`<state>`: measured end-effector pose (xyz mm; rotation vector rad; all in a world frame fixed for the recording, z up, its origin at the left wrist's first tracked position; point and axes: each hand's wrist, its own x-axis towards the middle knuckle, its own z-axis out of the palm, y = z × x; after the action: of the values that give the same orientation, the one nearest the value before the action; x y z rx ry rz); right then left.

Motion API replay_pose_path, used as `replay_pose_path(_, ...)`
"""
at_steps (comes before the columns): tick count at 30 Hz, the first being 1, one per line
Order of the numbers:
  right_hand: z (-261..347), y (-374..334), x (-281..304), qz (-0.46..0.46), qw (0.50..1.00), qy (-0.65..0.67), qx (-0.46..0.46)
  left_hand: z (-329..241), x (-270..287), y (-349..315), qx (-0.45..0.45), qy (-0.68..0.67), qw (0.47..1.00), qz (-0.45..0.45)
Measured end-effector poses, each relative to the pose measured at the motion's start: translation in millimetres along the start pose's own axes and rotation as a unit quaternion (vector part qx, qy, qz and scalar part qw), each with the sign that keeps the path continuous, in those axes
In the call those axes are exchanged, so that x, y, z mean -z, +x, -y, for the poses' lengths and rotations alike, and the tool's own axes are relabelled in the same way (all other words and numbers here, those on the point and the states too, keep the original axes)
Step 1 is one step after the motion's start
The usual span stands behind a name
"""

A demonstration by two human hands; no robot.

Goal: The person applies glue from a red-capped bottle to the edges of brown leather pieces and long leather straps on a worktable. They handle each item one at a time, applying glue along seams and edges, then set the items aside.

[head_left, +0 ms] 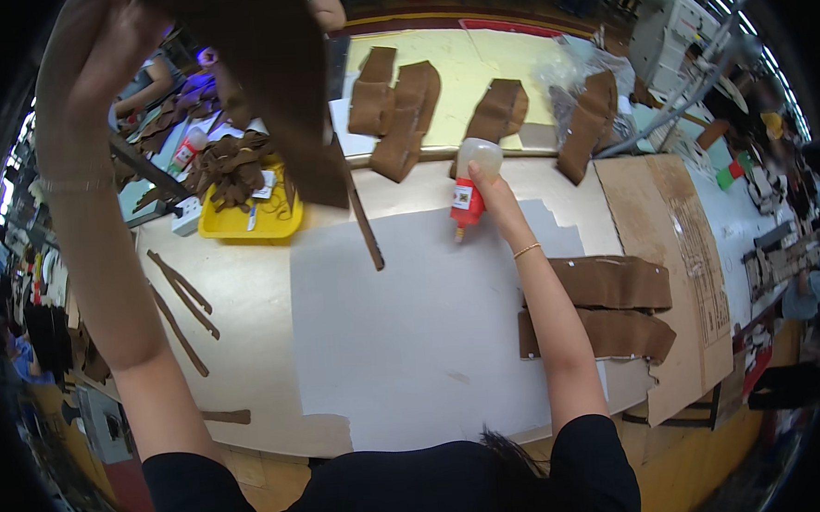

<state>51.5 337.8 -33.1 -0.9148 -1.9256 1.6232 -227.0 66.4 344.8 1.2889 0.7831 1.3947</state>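
My left hand (121, 44) is raised high at the upper left, close to the camera and partly cut off by the frame edge. Its fingers are closed on a large brown fabric piece (267, 97) that hangs down beside it. A narrow brown strip (362, 217) dangles at that piece's right edge; whether they are joined I cannot tell. My right hand (492, 189) grips a squeeze bottle (464, 200), clear with a red lower part, tilted nozzle-down over a grey sheet (404, 321). The nozzle appears just above the sheet.
Several brown panels (406, 122) lie along the table's far side. Two more brown panels (606, 283) rest at the right, beside flattened cardboard (674, 242). Thin brown strips (181, 282) and a yellow tray (251, 225) of brown pieces are at left. A sewing machine (672, 29) stands far right.
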Motion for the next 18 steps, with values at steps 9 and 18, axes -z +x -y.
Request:
replay_pose_path(9,34,30,39,-0.09,0.994,0.058,0.038,16,-47,-165,-0.11,0.105,0.975,-0.161)
replay_pose_path(18,212,62,98,-0.054,0.951,0.303,0.046,27,-45,-205,-0.105,-0.045,0.975,-0.189)
